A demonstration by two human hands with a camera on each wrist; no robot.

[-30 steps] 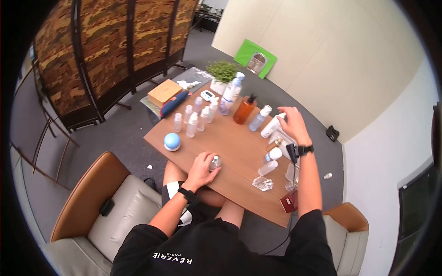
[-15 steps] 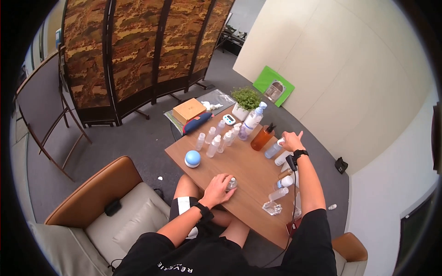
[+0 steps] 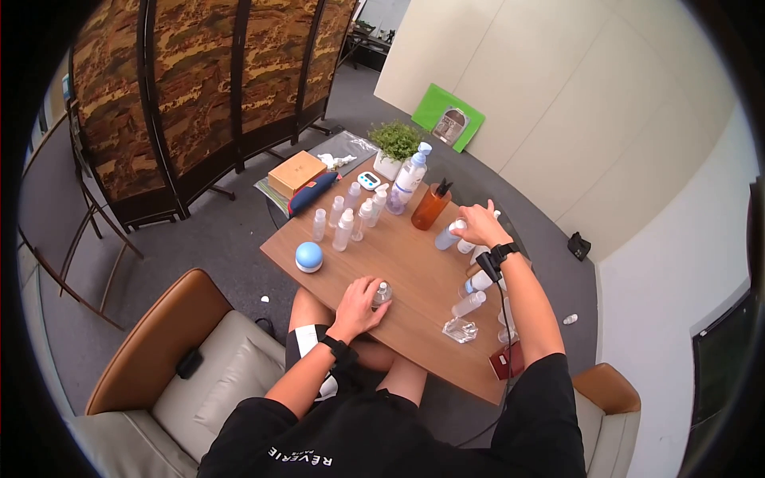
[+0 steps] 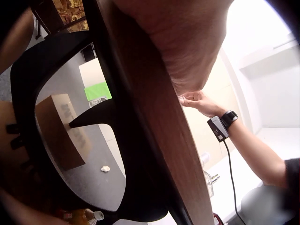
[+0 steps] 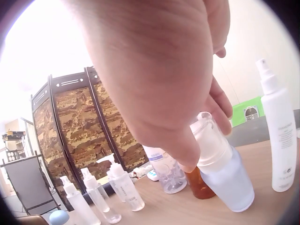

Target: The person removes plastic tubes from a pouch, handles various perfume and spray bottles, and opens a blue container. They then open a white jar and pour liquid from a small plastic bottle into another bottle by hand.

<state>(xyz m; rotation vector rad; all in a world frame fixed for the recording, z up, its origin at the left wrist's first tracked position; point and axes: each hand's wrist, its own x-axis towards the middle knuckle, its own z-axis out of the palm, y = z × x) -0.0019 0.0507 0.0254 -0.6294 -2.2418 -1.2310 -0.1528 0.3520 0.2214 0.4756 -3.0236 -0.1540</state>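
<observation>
My right hand [image 3: 481, 225] pinches a light-blue pump bottle [image 5: 228, 183] at its clear-capped top, thumb on one side and fingers on the other. The bottle leans in the right wrist view, its base close to the tabletop. Near the front edge of the table, my left hand [image 3: 358, 308] curls round a small clear bottle [image 3: 383, 294]. A white spray bottle [image 5: 281, 136] stands just right of the blue one. On the other side are an amber pump bottle [image 3: 430, 209] and a tall clear-and-purple bottle [image 3: 405, 185].
Several small frosted bottles [image 3: 343, 231] and a blue-topped ball-shaped jar [image 3: 308, 256] occupy the table's left part. More bottles, a clear crystal-like piece [image 3: 460, 330] and a dark red box [image 3: 505, 361] line the right side. A potted plant [image 3: 395, 142] stands at the back. A cable hangs from my right wrist.
My right hand has gone left from the white spray bottle to the light-blue bottle and taken its top. The left hand stays at the small clear bottle. The head view has shifted.
</observation>
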